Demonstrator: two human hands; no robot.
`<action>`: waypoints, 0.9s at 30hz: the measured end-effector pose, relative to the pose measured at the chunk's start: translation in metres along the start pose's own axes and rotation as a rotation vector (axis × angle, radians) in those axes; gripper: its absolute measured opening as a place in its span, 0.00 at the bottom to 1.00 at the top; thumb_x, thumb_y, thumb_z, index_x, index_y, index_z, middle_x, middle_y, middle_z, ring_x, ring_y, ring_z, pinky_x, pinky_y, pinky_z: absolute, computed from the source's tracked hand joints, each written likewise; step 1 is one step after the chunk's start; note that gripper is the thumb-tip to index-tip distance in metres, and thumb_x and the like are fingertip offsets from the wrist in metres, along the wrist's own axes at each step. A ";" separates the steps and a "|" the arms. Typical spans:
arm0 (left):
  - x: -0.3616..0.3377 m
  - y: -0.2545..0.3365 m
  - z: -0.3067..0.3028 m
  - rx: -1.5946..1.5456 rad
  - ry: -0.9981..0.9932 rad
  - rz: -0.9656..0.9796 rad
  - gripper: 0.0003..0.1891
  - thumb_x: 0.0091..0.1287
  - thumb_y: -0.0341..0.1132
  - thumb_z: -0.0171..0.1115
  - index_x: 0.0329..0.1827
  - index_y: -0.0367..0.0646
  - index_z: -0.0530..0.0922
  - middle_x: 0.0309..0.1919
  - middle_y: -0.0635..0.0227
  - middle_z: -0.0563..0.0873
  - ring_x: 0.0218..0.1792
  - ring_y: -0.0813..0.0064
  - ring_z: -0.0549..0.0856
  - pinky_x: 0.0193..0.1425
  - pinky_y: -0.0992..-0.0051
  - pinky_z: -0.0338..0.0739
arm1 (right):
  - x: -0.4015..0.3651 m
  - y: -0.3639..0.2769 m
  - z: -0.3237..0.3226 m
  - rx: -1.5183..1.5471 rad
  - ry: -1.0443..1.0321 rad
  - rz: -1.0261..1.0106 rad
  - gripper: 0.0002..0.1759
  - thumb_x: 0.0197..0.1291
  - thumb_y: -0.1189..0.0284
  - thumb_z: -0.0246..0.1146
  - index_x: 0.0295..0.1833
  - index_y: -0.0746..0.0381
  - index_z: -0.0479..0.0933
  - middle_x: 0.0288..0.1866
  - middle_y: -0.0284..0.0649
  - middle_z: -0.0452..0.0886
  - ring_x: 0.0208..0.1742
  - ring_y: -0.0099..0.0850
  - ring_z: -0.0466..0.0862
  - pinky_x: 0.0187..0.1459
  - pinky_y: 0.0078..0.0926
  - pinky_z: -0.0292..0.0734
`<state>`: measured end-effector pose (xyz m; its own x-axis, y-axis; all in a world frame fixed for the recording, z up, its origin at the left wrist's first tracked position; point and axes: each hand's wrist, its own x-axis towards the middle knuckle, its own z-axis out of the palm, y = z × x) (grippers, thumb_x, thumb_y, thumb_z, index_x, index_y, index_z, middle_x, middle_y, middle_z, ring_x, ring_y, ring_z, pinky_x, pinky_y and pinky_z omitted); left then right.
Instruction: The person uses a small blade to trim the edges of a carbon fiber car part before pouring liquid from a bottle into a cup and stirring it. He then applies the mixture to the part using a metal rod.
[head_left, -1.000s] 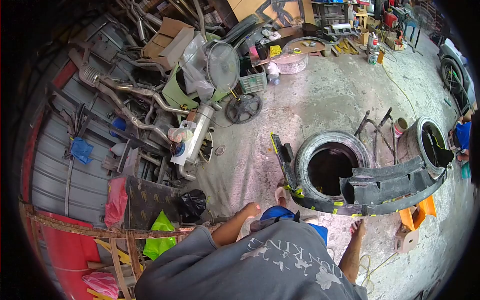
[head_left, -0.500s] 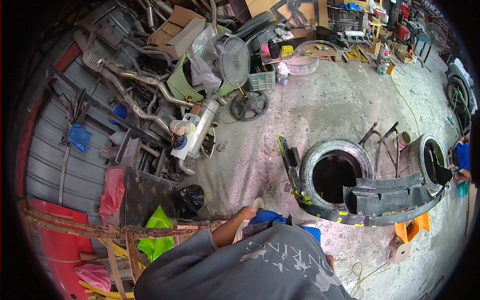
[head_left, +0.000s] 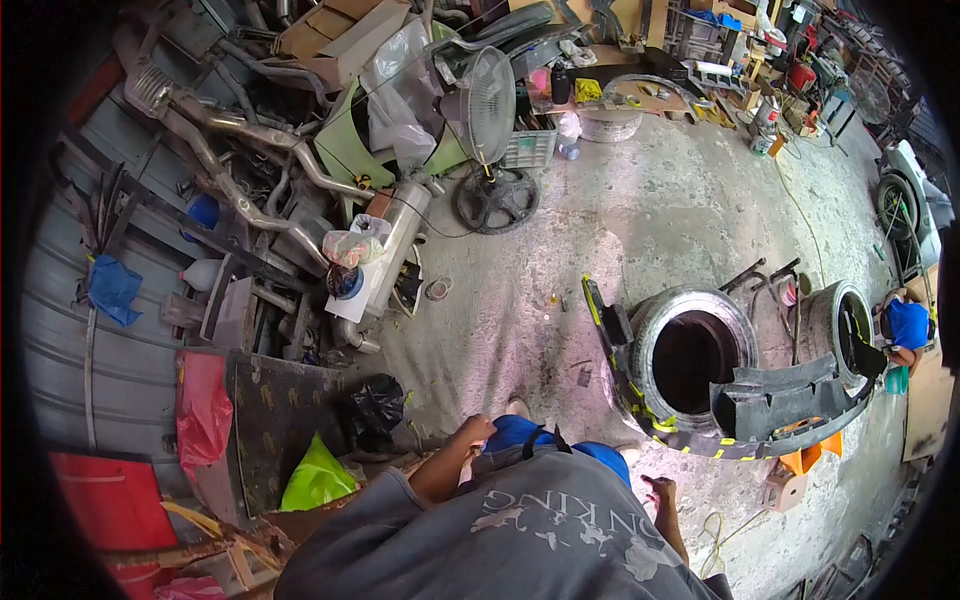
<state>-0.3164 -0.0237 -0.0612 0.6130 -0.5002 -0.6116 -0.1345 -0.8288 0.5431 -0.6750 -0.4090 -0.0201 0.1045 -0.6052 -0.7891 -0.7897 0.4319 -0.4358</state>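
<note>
My left hand [head_left: 476,432] is beside the thigh of my blue trousers [head_left: 518,434], its fingers curled closed. Something pale shows just under it, too small to name. On the other side, my right hand [head_left: 660,488] hangs low past my hip with bent fingers; whatever it may hold is hidden. Ahead to the right, a dark car bumper [head_left: 740,447] with yellow tape pieces lies against an upturned tyre [head_left: 740,318] and a second tyre [head_left: 820,330]. Neither hand touches it.
Exhaust pipes [head_left: 235,190] and a silver muffler [head_left: 396,240] are piled at left, near a standing fan [head_left: 490,105]. A black bag [head_left: 376,410] sits close by my left. An orange stool [head_left: 785,488] stands behind the bumper. Another person [head_left: 907,325] crouches at far right.
My right hand has come further into view beside my hip. My view has shifted, so the bumper and tyres appear further right. My left hand remains closed near my thigh.
</note>
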 end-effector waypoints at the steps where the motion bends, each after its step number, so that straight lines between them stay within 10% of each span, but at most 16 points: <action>1: 0.011 -0.032 -0.007 -0.057 -0.051 -0.070 0.11 0.55 0.39 0.64 0.34 0.40 0.82 0.28 0.58 0.86 0.31 0.65 0.86 0.38 0.68 0.79 | 0.004 0.005 0.013 -0.018 0.004 0.015 0.20 0.38 0.66 0.79 0.24 0.62 0.73 0.20 0.34 0.69 0.18 0.30 0.70 0.21 0.35 0.77; 3: 0.007 -0.062 -0.038 -0.106 -0.115 -0.141 0.10 0.56 0.37 0.64 0.35 0.40 0.82 0.27 0.59 0.86 0.29 0.67 0.85 0.35 0.69 0.80 | -0.001 0.010 0.041 -0.001 -0.029 -0.023 0.17 0.48 0.64 0.73 0.24 0.64 0.75 0.15 0.37 0.67 0.14 0.30 0.68 0.17 0.30 0.75; 6: -0.010 -0.065 -0.099 -0.474 -0.077 -0.430 0.08 0.58 0.35 0.63 0.36 0.40 0.81 0.23 0.63 0.84 0.24 0.71 0.83 0.26 0.72 0.78 | 0.048 0.060 0.060 -0.593 -0.174 -0.781 0.15 0.58 0.62 0.60 0.26 0.62 0.80 0.18 0.40 0.76 0.17 0.31 0.75 0.23 0.33 0.74; 13: -0.001 -0.128 -0.112 -0.694 0.132 -0.372 0.08 0.60 0.36 0.61 0.35 0.40 0.80 0.19 0.67 0.82 0.17 0.74 0.80 0.20 0.75 0.74 | 0.041 -0.034 0.127 -0.488 -0.319 -0.704 0.16 0.57 0.59 0.62 0.29 0.62 0.81 0.22 0.36 0.78 0.23 0.24 0.74 0.26 0.30 0.71; 14: -0.001 -0.134 -0.106 -0.710 0.076 -0.379 0.08 0.61 0.37 0.61 0.34 0.40 0.81 0.20 0.67 0.83 0.19 0.74 0.81 0.21 0.75 0.75 | 0.026 -0.073 0.134 -0.559 -0.287 -0.271 0.14 0.54 0.62 0.64 0.39 0.61 0.83 0.35 0.39 0.85 0.34 0.28 0.82 0.35 0.33 0.77; 19: -0.013 -0.087 -0.096 -0.663 -0.030 -0.474 0.10 0.57 0.38 0.62 0.35 0.40 0.83 0.24 0.62 0.85 0.27 0.69 0.85 0.31 0.70 0.79 | 0.031 -0.157 0.178 -0.090 -0.458 -0.066 0.16 0.57 0.56 0.67 0.33 0.59 0.78 0.21 0.32 0.74 0.17 0.22 0.70 0.21 0.20 0.66; 21: -0.011 -0.079 -0.090 -0.053 0.028 -0.103 0.11 0.57 0.37 0.61 0.36 0.40 0.83 0.28 0.61 0.87 0.32 0.63 0.86 0.39 0.66 0.79 | 0.050 -0.180 0.195 -0.057 -0.505 -0.053 0.16 0.56 0.57 0.67 0.32 0.60 0.77 0.23 0.34 0.76 0.17 0.22 0.72 0.21 0.19 0.70; 24: 0.036 -0.134 -0.072 -0.068 0.454 1.018 0.12 0.58 0.38 0.60 0.38 0.40 0.83 0.33 0.61 0.87 0.38 0.58 0.85 0.45 0.64 0.78 | 0.073 -0.224 0.227 -0.200 -0.488 -0.105 0.17 0.57 0.57 0.66 0.34 0.62 0.78 0.25 0.36 0.79 0.21 0.26 0.78 0.25 0.24 0.78; 27: 0.036 -0.152 -0.112 0.009 0.042 0.080 0.12 0.60 0.38 0.60 0.39 0.38 0.83 0.32 0.58 0.87 0.33 0.61 0.86 0.38 0.65 0.80 | 0.071 -0.274 0.235 -0.217 -0.517 -0.284 0.20 0.58 0.57 0.64 0.41 0.65 0.80 0.31 0.40 0.82 0.27 0.30 0.82 0.28 0.28 0.81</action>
<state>-0.1868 0.1122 -0.1008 0.6323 -0.5539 -0.5417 -0.1914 -0.7892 0.5836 -0.3092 -0.4127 -0.0588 0.5640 -0.2516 -0.7865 -0.7875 0.1229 -0.6040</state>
